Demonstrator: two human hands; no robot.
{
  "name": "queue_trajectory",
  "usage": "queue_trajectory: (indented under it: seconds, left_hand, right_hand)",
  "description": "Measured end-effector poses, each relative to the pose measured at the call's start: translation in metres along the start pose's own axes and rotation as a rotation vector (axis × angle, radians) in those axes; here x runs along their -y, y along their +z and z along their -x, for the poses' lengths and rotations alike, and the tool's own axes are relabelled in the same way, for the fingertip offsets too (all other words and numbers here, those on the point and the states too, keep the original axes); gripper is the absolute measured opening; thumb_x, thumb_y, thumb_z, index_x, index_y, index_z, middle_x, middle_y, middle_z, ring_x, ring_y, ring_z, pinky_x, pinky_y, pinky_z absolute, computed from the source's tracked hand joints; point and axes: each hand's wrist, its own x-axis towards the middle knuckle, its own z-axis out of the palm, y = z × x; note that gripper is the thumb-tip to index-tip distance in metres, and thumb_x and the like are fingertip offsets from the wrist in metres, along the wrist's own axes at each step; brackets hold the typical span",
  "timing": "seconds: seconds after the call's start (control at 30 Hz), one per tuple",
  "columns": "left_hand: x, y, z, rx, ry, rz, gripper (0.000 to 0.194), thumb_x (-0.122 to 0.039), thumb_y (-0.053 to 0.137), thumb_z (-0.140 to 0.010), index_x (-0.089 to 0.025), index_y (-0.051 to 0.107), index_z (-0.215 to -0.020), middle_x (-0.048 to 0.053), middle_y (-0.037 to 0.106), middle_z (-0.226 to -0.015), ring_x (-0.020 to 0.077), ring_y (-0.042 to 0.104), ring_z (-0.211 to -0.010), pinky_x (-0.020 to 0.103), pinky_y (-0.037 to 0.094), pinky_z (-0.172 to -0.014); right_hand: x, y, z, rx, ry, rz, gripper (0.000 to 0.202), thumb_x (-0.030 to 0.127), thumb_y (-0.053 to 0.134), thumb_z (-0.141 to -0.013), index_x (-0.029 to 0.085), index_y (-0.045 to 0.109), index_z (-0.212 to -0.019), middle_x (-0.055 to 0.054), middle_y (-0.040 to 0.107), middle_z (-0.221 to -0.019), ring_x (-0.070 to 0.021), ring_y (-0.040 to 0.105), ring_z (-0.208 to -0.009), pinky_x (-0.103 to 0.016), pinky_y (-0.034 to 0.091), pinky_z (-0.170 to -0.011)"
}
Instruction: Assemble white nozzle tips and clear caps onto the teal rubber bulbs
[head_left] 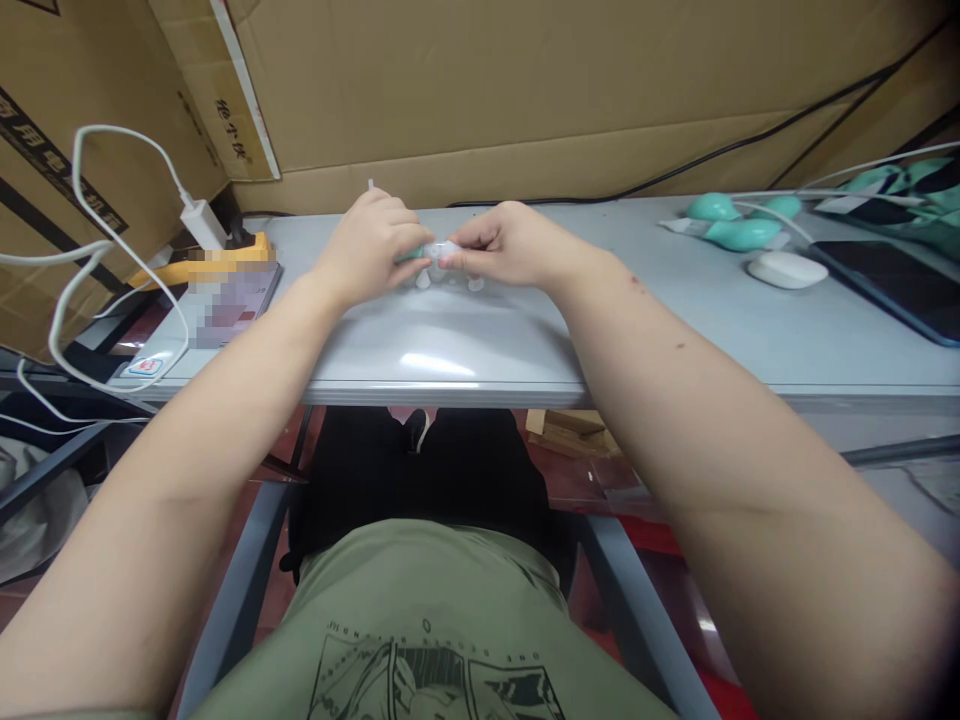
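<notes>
While the left hand and the right hand are close together over the far part of the grey counter, near upper centre of the frame, a small clear piece sits btwn their fingertips. Left is clamped on its pale-green end, thumb & fingers pinched; right is clamped on the whitish end, same sort of pinch. Can't tell exactly what the piece is: too small, partly covered. Just below, a few tiny clear bits are on the counter, near the fingers.

Upper left of frame: cardboard box w/ printed characters, then a white charger w/ a white cable looping down, next to a yellow item; details there blurred.

Upper right: teal rounded items, a white oval case just beside a dark phone, plus green patterned fabric at the edge.

Behind the counter stands a cardboard panel, w/ a black cable across it.

Lower centre: olive T-shirt w/ dark print, black trousers partly under the counter, grey chair arms on either side; a small open carton is on the floor, just R of the knees.
</notes>
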Motion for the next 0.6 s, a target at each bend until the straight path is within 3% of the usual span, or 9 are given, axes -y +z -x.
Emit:
queue_trajectory:
  seconds: [0.1,0.2,0.33,0.47,0.6]
  left_hand:
    - [0.000,0.003,-0.001,0.023,-0.008,0.001,0.034,-0.050,0.075,-0.108,-0.032,0.094,-0.128,0.014,0.094,-0.130,0.0484,0.084,-0.136,0.073,0.056,-0.133]
    - [0.001,0.005,-0.001,0.035,0.013,-0.029,0.036,-0.052,0.069,-0.113,-0.032,0.093,-0.130,0.016,0.093,-0.131,0.0497,0.085,-0.136,0.075,0.056,-0.131]
    - [-0.002,0.007,-0.001,0.009,-0.007,-0.062,0.037,-0.051,0.069,-0.113,-0.032,0.094,-0.132,0.015,0.094,-0.129,0.0488,0.086,-0.132,0.074,0.056,-0.131]
    - [-0.012,0.002,-0.003,-0.123,-0.116,0.018,0.040,-0.060,0.067,-0.118,-0.034,0.094,-0.132,0.013,0.096,-0.128,0.0426,0.088,-0.125,0.069,0.058,-0.132]
    - [-0.019,-0.005,-0.007,-0.234,-0.175,0.096,0.047,-0.068,0.070,-0.117,-0.036,0.089,-0.144,0.014,0.093,-0.145,0.0422,0.085,-0.142,0.068,0.056,-0.139]
  right_hand:
    - [0.001,-0.001,-0.001,0.104,0.016,-0.003,0.064,0.081,0.102,-0.104,0.028,0.079,-0.078,-0.001,0.062,-0.067,-0.0255,0.057,-0.064,-0.042,0.053,-0.065]
    - [0.000,-0.002,-0.001,0.112,0.037,-0.029,0.067,0.087,0.104,-0.101,0.027,0.082,-0.080,-0.002,0.065,-0.066,-0.0248,0.056,-0.062,-0.041,0.053,-0.064]
    - [-0.005,0.002,-0.004,0.081,0.038,-0.030,0.058,0.078,0.108,-0.098,0.027,0.086,-0.081,-0.001,0.067,-0.063,-0.0241,0.057,-0.060,-0.039,0.052,-0.058]
    - [0.004,0.014,-0.009,-0.136,0.007,-0.104,0.043,0.070,0.107,-0.098,0.031,0.091,-0.092,-0.005,0.083,-0.081,-0.0330,0.075,-0.074,-0.047,0.066,-0.064]
    - [0.015,0.020,-0.014,-0.297,-0.039,-0.178,0.051,0.082,0.107,-0.095,0.035,0.088,-0.097,-0.006,0.090,-0.099,-0.0381,0.083,-0.093,-0.055,0.072,-0.082]
